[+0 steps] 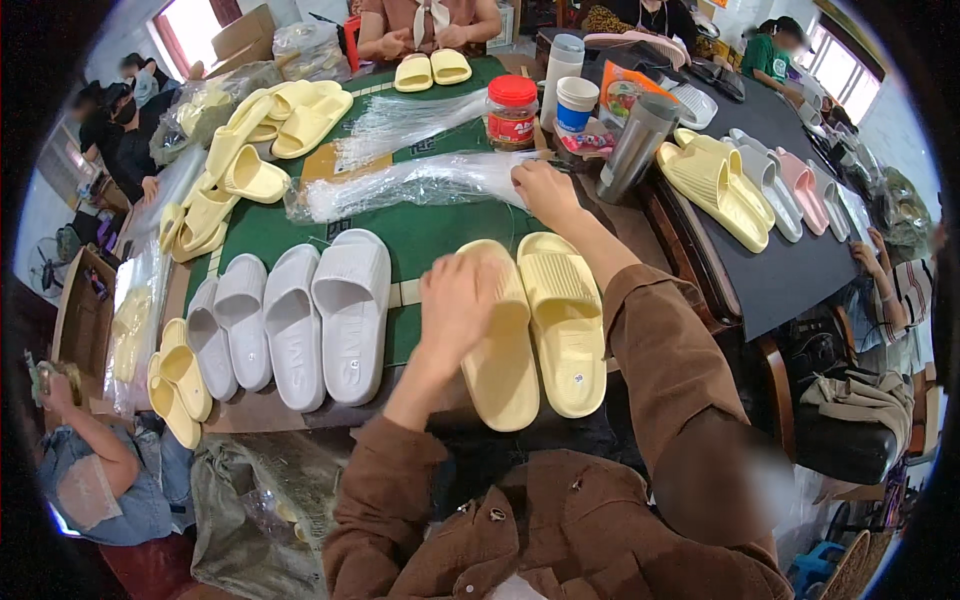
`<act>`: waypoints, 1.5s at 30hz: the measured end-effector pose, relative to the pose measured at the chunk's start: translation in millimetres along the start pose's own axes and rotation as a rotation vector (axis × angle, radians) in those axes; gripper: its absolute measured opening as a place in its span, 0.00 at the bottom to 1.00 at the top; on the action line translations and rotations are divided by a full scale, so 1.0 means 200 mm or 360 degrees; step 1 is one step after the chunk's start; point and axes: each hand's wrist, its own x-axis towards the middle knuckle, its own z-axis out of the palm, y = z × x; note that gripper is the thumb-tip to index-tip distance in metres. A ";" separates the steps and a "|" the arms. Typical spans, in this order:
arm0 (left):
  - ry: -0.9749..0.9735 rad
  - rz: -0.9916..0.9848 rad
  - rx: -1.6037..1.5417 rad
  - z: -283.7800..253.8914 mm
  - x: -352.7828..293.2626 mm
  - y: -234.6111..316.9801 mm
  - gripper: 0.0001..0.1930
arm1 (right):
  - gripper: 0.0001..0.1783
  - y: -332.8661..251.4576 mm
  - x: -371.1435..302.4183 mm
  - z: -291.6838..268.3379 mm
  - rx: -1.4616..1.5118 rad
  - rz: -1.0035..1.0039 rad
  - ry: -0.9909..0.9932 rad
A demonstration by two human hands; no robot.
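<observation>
Currently, the left hand (455, 310) is positioned at the upper left edge of the left-hand unit of a pair of yellow slippers (501, 365); its outline is blurred, and whether the fingers are closed on the slipper cannot be determined. The right hand (547, 195) is located at the right end of a wrapped bundle of clear strands (400, 190), fingers bent downward — whether they grip any strands cannot be confirmed. The yellow slippers lie side by side, soles down, at the near edge of the table, toes pointing away from the wearer. To their left, four grey slippers (350, 320) are arranged in a row in the same orientation. The wrapped bundle lies crosswise beyond both sets on a green mat (268, 228); a second strand bundle (405, 125) lies farther back. Beyond the right hand stand a red-lidded jar (511, 112), a blue-and-white cup (574, 105) and a metal tumbler (636, 148). Additional yellow slippers (255, 176) are heaped at the mat's left side — one small pair (433, 70) rests at the far edge, before a seated co-worker (425, 25).
</observation>
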 end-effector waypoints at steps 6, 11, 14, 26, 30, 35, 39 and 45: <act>-0.0042 0.0021 0.0297 0.11 0.40 -0.25 0.25 | 0.03 0.03 -0.03 -0.08 0.0168 -0.0151 0.0084; 0.0051 0.0159 0.0656 0.24 0.60 -0.38 0.31 | 0.03 -0.01 -0.05 -0.12 0.0312 -0.0264 0.0222; 0.0009 0.0096 0.0596 0.32 0.70 -0.42 0.31 | 0.04 0.01 -0.06 -0.14 0.0384 -0.0238 0.0278; 0.0148 0.0163 0.0841 0.45 0.68 -0.58 0.27 | 0.02 0.07 -0.37 -0.65 0.1314 0.0907 0.0593; 0.0057 0.0115 0.0751 0.45 0.70 -0.61 0.29 | 0.01 0.14 -0.50 -0.75 0.1312 0.0891 0.0793; -0.0196 0.0008 0.0507 0.28 0.71 -0.50 0.35 | 0.03 0.06 -0.60 -0.86 0.1082 0.0817 0.0711; 0.0199 0.0233 -0.0132 0.15 0.59 -0.21 0.17 | 0.04 -0.11 -0.66 -0.89 0.0714 0.0623 0.0566; -0.0234 -0.0361 -0.1710 0.01 0.19 0.36 0.20 | 0.06 -0.33 -0.77 -0.85 0.0369 0.0079 0.0435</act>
